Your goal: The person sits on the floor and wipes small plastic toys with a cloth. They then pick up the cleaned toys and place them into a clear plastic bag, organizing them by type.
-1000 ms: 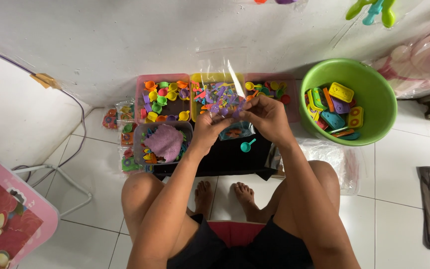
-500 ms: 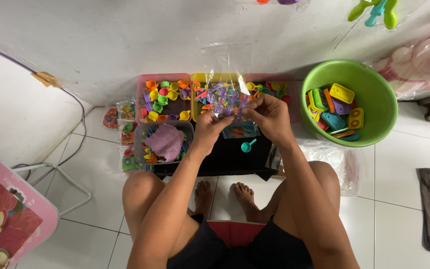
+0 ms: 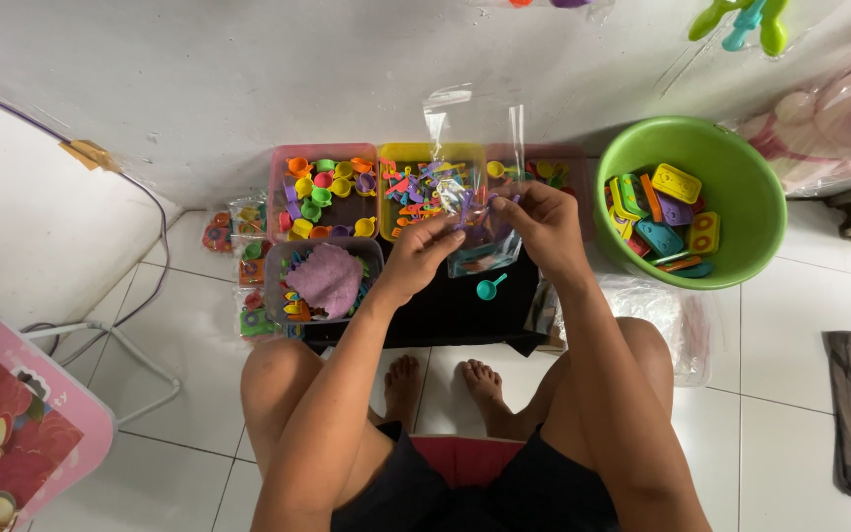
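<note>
Hands point(image 3: 485, 236) behind clear bag point(image 3: 475, 177) (contents blurred)

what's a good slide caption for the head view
Both hands hold a clear plastic bag above trays of small colourful toys.

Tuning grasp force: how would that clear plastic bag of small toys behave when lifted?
The clear plastic bag is probably floppy: its top edge creases above both hands. It looks light, holding a few small coloured toy pieces. Glossy film may slip, so the fingers pinch it.

Bag point(image 3: 475, 187) held btwn left hand point(image 3: 424, 258) & right hand point(image 3: 544, 227), over trays point(image 3: 322, 153) by wall; bucket point(image 3: 741, 177) to right, scoop point(image 3: 488, 288) below bag, stool point(image 3: 12, 433) far left.
</note>
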